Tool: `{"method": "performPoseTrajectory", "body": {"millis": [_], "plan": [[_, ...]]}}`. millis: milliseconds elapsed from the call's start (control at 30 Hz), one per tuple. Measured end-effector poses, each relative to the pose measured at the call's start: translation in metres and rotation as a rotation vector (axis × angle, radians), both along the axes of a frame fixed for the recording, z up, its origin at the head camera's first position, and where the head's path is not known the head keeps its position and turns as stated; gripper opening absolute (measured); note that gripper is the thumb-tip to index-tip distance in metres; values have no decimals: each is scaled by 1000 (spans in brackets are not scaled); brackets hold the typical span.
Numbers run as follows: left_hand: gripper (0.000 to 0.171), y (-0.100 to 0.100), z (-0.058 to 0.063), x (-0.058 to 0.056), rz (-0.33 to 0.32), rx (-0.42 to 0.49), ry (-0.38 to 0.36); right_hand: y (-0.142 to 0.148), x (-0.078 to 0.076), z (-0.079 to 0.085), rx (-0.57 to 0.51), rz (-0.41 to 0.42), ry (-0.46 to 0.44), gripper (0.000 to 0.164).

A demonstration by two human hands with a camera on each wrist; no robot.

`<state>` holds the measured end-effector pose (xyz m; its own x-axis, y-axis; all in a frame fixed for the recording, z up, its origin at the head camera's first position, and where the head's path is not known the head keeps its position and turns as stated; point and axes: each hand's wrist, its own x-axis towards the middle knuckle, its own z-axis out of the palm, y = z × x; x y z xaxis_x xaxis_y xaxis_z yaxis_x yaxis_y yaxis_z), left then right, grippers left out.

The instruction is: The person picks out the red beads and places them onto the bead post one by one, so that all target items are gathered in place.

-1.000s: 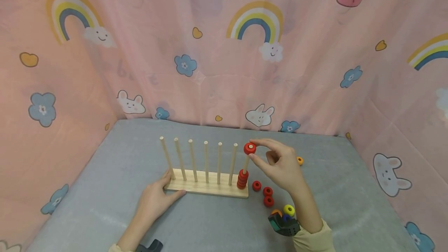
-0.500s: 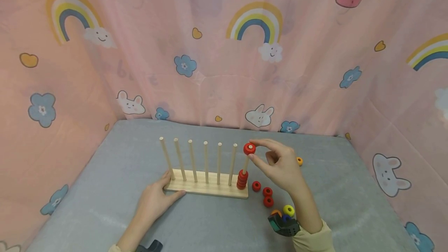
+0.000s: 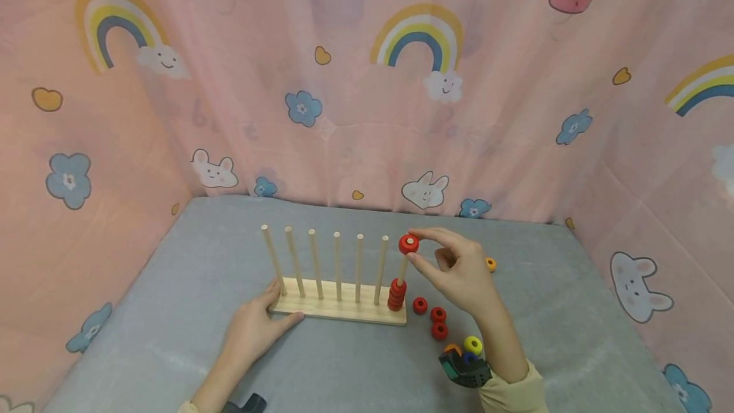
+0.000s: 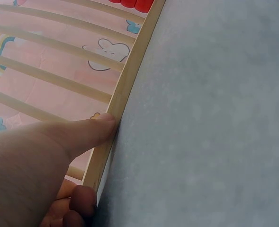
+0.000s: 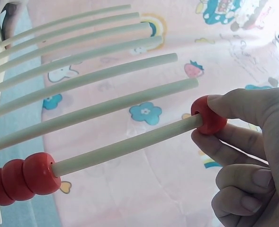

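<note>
A wooden peg rack [image 3: 338,310] with a row of upright pegs stands on the grey cloth. Several red beads [image 3: 397,295] are stacked at the foot of its rightmost peg. At that peg's tip, my right hand [image 3: 463,266] pinches another red bead [image 5: 209,116] between thumb and fingers; the peg end sits in the bead's hole. My left hand [image 3: 252,327] grips the left end of the rack's base, with its thumb [image 4: 94,130] along the front edge and its other fingers curled at the end. The other pegs carry no beads.
Loose red beads [image 3: 438,315] lie to the right of the base. Nearer me are a yellow bead [image 3: 473,344], an orange bead [image 3: 452,349] and a blue bead [image 3: 469,356], partly behind the right wrist camera [image 3: 466,371]. Another yellow-orange bead [image 3: 490,264] lies beyond the right hand.
</note>
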<state>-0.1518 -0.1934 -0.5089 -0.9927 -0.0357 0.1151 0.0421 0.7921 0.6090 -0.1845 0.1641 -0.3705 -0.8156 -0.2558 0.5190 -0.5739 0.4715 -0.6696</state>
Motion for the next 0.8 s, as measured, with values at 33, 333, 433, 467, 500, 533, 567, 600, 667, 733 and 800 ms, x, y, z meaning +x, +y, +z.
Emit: {"method": "performPoseTrajectory", "body": {"millis": [33,333,433,467,500,533,567,600,667,733,800], "plan": [[88,0,0,0,0,0,0,0,0,0,0,0,0,32],[88,0,0,0,2,3,-4,0,0,0,-4,3,-11,33],[88,0,1,0,2,0,-3,0,0,0,-8,11,-17,34],[88,0,1,0,2,0,-3,0,0,0,-9,14,-18,34],[88,0,1,0,2,0,-3,1,0,0,-10,16,-19,34],[88,0,1,0,1,1,-3,1,0,-1,-10,16,-18,35],[88,0,1,0,1,0,-4,1,0,-1,-9,17,-17,35],[88,0,1,0,1,1,-5,1,0,-1,-9,18,-16,35],[89,0,1,1,1,1,-5,1,0,0,-9,18,-16,35],[89,0,1,1,0,2,-5,1,0,-1,-8,18,-17,35],[89,0,1,1,-1,2,-4,1,0,-1,-8,18,-19,34]]}}
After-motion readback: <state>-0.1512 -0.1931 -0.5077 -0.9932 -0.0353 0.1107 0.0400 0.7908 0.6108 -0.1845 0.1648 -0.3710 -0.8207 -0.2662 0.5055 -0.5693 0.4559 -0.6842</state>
